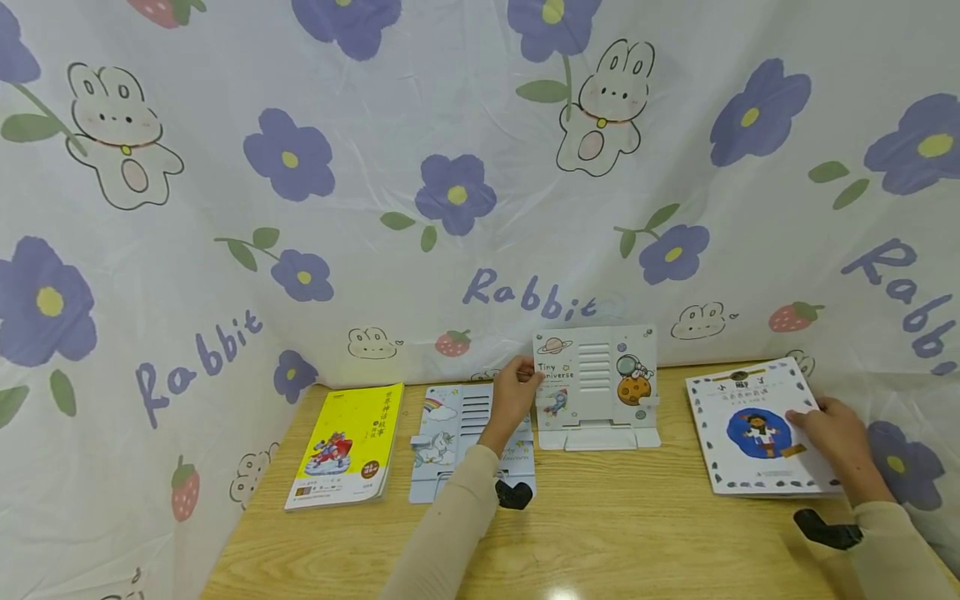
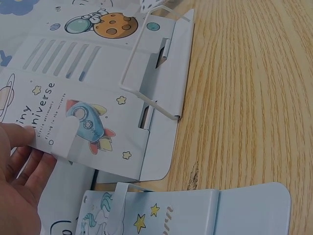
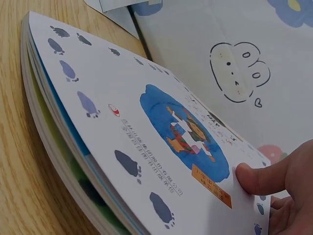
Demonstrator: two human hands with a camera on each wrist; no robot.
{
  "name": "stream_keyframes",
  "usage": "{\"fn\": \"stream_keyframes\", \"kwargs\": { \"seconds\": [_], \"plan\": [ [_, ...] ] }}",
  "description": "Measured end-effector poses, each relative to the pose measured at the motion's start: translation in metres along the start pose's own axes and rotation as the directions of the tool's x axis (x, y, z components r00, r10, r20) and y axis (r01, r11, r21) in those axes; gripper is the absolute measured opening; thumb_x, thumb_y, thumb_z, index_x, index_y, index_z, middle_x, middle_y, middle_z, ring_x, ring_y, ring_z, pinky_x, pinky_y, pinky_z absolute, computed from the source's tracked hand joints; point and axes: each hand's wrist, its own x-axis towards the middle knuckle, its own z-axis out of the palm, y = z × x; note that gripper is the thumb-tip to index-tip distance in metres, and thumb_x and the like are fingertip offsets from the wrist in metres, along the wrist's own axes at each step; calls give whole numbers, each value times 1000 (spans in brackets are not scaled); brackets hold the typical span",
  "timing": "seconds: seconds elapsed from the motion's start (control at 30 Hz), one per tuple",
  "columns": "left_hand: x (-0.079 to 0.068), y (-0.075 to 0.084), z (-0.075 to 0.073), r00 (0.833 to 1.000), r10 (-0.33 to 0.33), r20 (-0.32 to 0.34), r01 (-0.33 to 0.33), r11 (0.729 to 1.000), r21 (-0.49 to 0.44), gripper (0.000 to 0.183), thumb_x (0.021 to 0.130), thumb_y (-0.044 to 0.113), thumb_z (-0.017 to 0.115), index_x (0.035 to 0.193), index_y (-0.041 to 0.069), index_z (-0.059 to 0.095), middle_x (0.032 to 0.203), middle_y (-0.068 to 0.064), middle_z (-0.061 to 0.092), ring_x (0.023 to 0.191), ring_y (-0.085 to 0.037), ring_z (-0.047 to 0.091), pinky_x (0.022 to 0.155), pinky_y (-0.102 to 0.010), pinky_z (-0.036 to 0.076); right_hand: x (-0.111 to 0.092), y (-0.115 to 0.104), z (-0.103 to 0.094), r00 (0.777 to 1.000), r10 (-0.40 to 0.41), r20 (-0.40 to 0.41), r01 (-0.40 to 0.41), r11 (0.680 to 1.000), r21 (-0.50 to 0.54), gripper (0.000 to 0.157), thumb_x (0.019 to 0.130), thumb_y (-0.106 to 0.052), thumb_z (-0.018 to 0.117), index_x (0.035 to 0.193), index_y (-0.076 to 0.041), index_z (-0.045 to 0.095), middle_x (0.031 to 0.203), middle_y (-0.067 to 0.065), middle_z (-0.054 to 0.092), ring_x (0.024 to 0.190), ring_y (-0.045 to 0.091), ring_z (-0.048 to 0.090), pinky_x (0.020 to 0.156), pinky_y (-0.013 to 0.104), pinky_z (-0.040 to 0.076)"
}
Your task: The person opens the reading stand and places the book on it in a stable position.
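A white book stand (image 1: 596,383) printed with planets and an astronaut stands propped up at the back of the table. My left hand (image 1: 516,392) pinches its left edge, thumb on the front and fingers behind, as the left wrist view shows. At the right, my right hand (image 1: 843,442) grips the right edge of a white book (image 1: 806,392) with a blue picture on its cover. The thumb (image 3: 261,178) lies on that cover; the other fingers are mostly hidden behind. The book is tilted, one edge at the tabletop.
A pale blue unicorn book stand (image 1: 435,454) lies low beneath my left forearm. Left of it lies a yellow book (image 1: 367,417). Behind the wooden table (image 1: 622,525) hangs a white curtain (image 1: 517,108) with flowers and rabbits.
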Motion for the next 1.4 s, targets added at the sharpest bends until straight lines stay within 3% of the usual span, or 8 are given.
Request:
{"fn": "stream_keyframes", "kwargs": {
  "seconds": [0.33,0.67,0.97,1.17,1.4],
  "plan": [
    [1,-2,1,1000,-3,4,3,1000,7,22,103,16,72,123,7,71,113,-8,72,105,-20,67,95,-36,59,-6,-8,0,999,-37,-28,37,999,-7,70,110,-26,47,157,21,22,144,45,40,115,53,50,88,55,45],
    [0,-2,1,1000,14,9,-14,1000,9,23,103,16,72,124,6,71,113,-9,72,105,-21,68,94,-35,59,-16,-23,-2,994,-91,-67,91,996,-2,66,112,-25,45,156,20,25,147,45,40,117,54,49,91,59,44],
    [3,-4,1,1000,19,-4,-19,1000,4,21,102,14,73,121,6,72,110,-8,73,102,-19,68,93,-34,60,-24,-39,-5,981,-154,-122,155,988,0,64,112,-26,47,154,19,30,143,44,46,112,52,54,77,40,42],
    [2,-3,1,1000,17,-2,-17,1000,1,20,102,15,73,120,7,72,109,-8,72,101,-18,68,91,-34,60,-30,-49,-7,974,-178,-142,181,983,10,63,112,-28,48,155,17,32,140,43,50,107,48,58,73,35,42],
    [1,-2,1,1000,23,-10,-23,1000,0,20,101,13,74,120,6,72,108,-9,73,99,-19,68,90,-33,60,-37,-62,-7,967,-198,-161,208,977,44,67,113,-33,48,160,12,30,144,39,52,96,33,62,67,26,44]
  ]
}}
